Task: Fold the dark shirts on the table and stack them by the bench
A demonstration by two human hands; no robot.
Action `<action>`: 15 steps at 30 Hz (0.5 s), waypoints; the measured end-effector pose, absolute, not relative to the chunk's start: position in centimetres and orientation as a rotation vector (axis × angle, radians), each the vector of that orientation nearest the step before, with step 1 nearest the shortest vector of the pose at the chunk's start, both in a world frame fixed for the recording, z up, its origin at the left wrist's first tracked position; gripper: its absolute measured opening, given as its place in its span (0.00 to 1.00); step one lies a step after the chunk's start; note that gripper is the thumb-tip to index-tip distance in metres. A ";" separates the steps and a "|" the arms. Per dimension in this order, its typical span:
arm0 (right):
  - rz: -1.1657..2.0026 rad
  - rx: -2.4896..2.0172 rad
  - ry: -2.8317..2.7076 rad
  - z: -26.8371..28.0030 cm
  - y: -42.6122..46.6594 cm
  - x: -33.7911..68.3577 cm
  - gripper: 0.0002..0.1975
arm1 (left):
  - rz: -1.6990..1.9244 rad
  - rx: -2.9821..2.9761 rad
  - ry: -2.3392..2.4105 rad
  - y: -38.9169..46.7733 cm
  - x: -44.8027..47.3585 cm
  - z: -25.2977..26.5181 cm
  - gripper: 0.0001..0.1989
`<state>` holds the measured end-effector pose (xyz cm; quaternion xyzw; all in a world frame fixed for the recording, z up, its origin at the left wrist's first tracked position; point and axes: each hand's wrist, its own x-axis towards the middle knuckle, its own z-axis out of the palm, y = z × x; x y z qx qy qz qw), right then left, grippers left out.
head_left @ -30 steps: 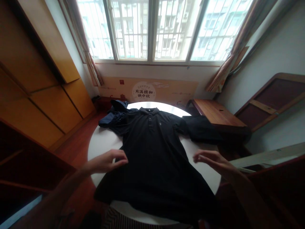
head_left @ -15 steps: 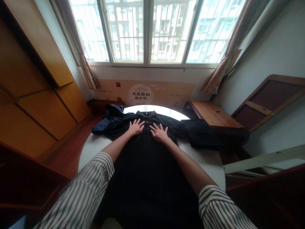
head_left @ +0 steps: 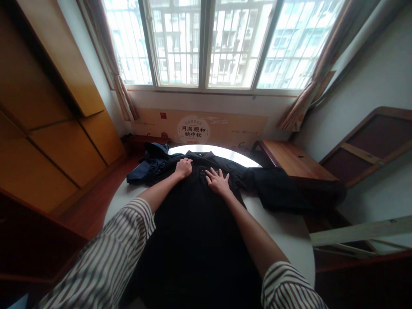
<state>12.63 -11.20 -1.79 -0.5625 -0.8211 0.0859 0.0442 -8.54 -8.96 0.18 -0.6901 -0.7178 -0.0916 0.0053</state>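
A black polo shirt (head_left: 196, 227) lies front up on a round white table (head_left: 119, 206), its collar toward the window and its lower part reaching toward me. My left hand (head_left: 184, 168) is closed on the cloth at the left of the chest, where the fabric is bunched below the collar. On the other side of the button placket, my right hand (head_left: 219, 182) rests flat with its fingers spread. The fingertips of the left hand are partly hidden.
Dark blue clothing (head_left: 146, 163) is heaped at the table's left edge. Dark folded cloth (head_left: 277, 189) lies at the right, overhanging the edge. Beyond stand a wooden desk (head_left: 298, 161) and a barred window (head_left: 206, 43); yellow cabinets (head_left: 54, 150) line the left.
My left hand has gone from spread flat to closed on the shirt, and the cloth under the collar has bunched up. My right hand stays spread on the chest. The view has shifted slightly.
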 end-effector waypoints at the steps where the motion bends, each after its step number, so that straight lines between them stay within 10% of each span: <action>1: 0.262 -1.714 -2.509 -1.8 -11.2 12.7 0.28 | -0.317 -2.079 -2.269 -9.1 -9.4 0.8 0.24; 15: 0.313 -1.662 -2.495 -1.8 -11.2 12.7 0.29 | -0.318 -2.194 -2.115 -12.7 -18.2 5.8 0.18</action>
